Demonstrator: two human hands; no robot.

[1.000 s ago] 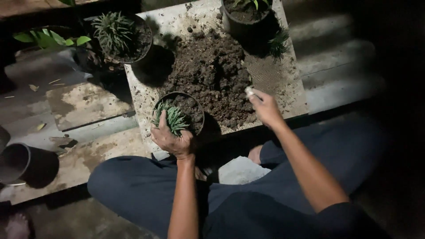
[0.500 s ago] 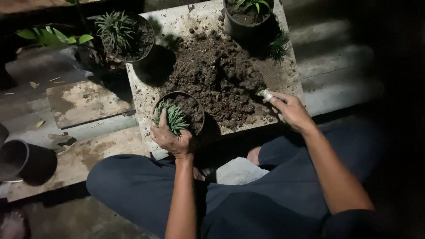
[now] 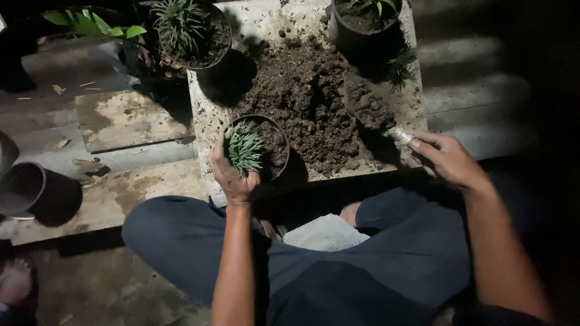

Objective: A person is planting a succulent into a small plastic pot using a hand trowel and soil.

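1. The left hand (image 3: 232,175) is wrapped around the near rim of the small black pot (image 3: 258,147), fingers curled shut on the edge and propping the spiky green plant (image 3: 244,148) upright. Keep that grip so the plant doesn't flop.
2. The pot sits at the front edge of the concrete slab (image 3: 205,121), just beside the soil heap (image 3: 326,102).
3. The right hand (image 3: 450,160) is closed on the pale handle of a small trowel (image 3: 396,131), its blade dug into the heap's right side. How tight the hold is, can't tell, it's dark.
4. I'd lift modest scoops and tip them in on the open side of the pot, away from the leaves.
5. Mind the other pots, the back one (image 3: 362,21) and the bushy plant's pot (image 3: 193,33).
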